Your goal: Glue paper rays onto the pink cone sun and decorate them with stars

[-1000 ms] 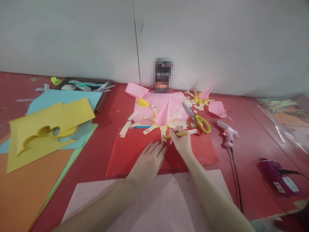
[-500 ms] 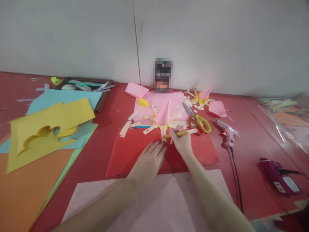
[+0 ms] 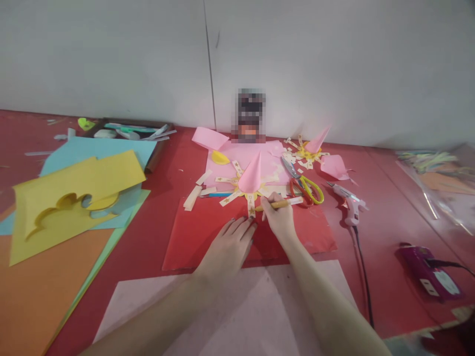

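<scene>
My right hand (image 3: 279, 217) grips a gold-brown pen (image 3: 282, 203), its tip close to a cream paper strip (image 3: 251, 203) marked with letters and a star. My left hand (image 3: 230, 242) lies flat with fingers stretched out, the fingertips at the strip's lower end. That strip sticks out from a yellow paper base under a pink paper cone (image 3: 251, 174); more starred strips fan out to its left. Beneath both hands is a red sheet (image 3: 200, 237). Right of the pen lie scissors (image 3: 310, 190) with red and yellow handles.
A pink glue gun (image 3: 351, 203) and a purple power socket (image 3: 426, 272) lie at right, with cords. Cut yellow paper (image 3: 74, 198) rests on coloured sheets at left. Behind stand a second pink cone (image 3: 318, 140) and a blurred-out upright object (image 3: 251, 116) near the wall.
</scene>
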`<state>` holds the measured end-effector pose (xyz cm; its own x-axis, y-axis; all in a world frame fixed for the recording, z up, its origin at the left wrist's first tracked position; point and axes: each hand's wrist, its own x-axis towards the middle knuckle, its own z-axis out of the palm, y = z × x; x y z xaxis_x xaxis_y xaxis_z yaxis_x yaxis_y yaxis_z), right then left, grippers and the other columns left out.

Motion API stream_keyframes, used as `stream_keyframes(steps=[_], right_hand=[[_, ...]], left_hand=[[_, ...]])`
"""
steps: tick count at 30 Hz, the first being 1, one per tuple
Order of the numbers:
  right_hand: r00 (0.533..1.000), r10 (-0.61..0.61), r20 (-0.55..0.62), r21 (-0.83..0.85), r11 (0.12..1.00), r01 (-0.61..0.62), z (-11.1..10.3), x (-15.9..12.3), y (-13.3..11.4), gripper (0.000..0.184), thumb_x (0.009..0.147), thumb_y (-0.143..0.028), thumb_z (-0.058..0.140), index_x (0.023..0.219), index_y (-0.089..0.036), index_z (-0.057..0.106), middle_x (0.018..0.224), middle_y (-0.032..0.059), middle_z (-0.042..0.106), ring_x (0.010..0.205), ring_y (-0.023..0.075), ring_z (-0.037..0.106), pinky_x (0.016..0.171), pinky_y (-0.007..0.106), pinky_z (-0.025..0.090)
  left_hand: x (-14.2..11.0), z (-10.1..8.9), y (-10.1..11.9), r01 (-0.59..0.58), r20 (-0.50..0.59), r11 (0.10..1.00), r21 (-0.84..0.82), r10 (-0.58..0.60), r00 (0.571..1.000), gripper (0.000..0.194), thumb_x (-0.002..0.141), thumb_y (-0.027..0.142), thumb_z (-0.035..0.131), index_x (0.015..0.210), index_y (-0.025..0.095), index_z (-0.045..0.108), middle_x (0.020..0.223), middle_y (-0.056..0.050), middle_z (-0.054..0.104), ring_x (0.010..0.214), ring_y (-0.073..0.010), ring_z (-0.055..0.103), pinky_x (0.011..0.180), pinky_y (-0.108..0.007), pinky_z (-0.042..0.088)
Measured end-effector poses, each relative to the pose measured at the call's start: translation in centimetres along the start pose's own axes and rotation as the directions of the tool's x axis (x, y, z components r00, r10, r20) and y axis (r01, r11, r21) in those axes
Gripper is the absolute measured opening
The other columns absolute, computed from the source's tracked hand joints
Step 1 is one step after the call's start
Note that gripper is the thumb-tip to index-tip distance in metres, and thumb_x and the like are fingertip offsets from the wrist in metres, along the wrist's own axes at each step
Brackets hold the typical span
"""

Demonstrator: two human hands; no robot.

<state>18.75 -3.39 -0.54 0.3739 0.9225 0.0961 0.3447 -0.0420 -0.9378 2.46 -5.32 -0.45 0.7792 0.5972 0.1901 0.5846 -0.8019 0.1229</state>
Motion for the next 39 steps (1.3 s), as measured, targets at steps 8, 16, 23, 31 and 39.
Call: stream_keyframes(steps=[8, 16, 23, 31, 39], right_hand=[[1.0, 0.015, -0.014, 0.004, 1.0, -0.015, 0.03, -0.05, -0.48, 0.031, 0.08, -0.034, 0.051, 0.054, -0.023, 0.037, 0.037, -0.008, 0.046, 0.04, 0.0102, 0.045, 0.05, 0.021, 0.036], [0.999, -0.008, -0.04, -0.034, 0.999, 0.007, 0.04, 0.15, 0.19, 0.031, 0.078, -0.029, 0.049, 0.052, -0.023, 0.033, 0.037, -0.0089, 0.038, 0.04, 0.0099, 0.04, 0.048, 0.021, 0.032], [1.0, -0.031, -0.001, 0.006, 1.0, 0.031, 0.04, 0.07, 0.06, 0.031, 0.079, -0.033, 0.049, 0.053, -0.022, 0.036, 0.038, -0.0079, 0.043, 0.041, 0.01, 0.044, 0.05, 0.021, 0.035], [0.999, -0.001, -0.036, -0.019, 1.0, 0.001, -0.02, 0.09, -0.1, 0.031, 0.077, -0.03, 0.05, 0.052, -0.022, 0.035, 0.036, -0.0086, 0.04, 0.04, 0.0097, 0.041, 0.049, 0.021, 0.034], [0.999, 0.017, -0.033, -0.016, 1.0, -0.018, -0.03, 0.08, 0.03, 0.029, 0.076, -0.029, 0.05, 0.052, -0.022, 0.035, 0.035, -0.0092, 0.039, 0.038, 0.0094, 0.039, 0.046, 0.02, 0.033]], left_hand=[[-0.12, 0.21, -0.09, -0.008, 0.006, 1.0, -0.008, 0.008, 1.0, 0.038, 0.088, 0.013, 0.035, 0.124, 0.013, 0.047, 0.126, -0.01, 0.055, 0.119, -0.0247, 0.048, 0.1, -0.043, 0.038], [-0.11, 0.13, -0.06, -0.002, 0.006, 1.0, -0.01, 0.002, 1.0, 0.037, 0.088, 0.013, 0.035, 0.123, 0.013, 0.048, 0.124, -0.01, 0.056, 0.118, -0.0246, 0.048, 0.1, -0.042, 0.038], [-0.1, 0.25, -0.09, 0.001, -0.014, 1.0, -0.023, -0.001, 1.0, 0.036, 0.089, 0.015, 0.037, 0.123, 0.013, 0.048, 0.123, -0.009, 0.056, 0.118, -0.0253, 0.049, 0.099, -0.043, 0.039], [-0.14, 0.19, -0.06, -0.003, 0.001, 1.0, -0.019, 0.003, 1.0, 0.037, 0.088, 0.013, 0.036, 0.123, 0.013, 0.047, 0.125, -0.01, 0.055, 0.117, -0.0246, 0.049, 0.099, -0.042, 0.039], [-0.06, 0.14, -0.08, -0.001, 0.002, 1.0, -0.02, 0.001, 1.0, 0.037, 0.088, 0.014, 0.037, 0.123, 0.012, 0.048, 0.124, -0.01, 0.056, 0.118, -0.0254, 0.048, 0.099, -0.043, 0.039]])
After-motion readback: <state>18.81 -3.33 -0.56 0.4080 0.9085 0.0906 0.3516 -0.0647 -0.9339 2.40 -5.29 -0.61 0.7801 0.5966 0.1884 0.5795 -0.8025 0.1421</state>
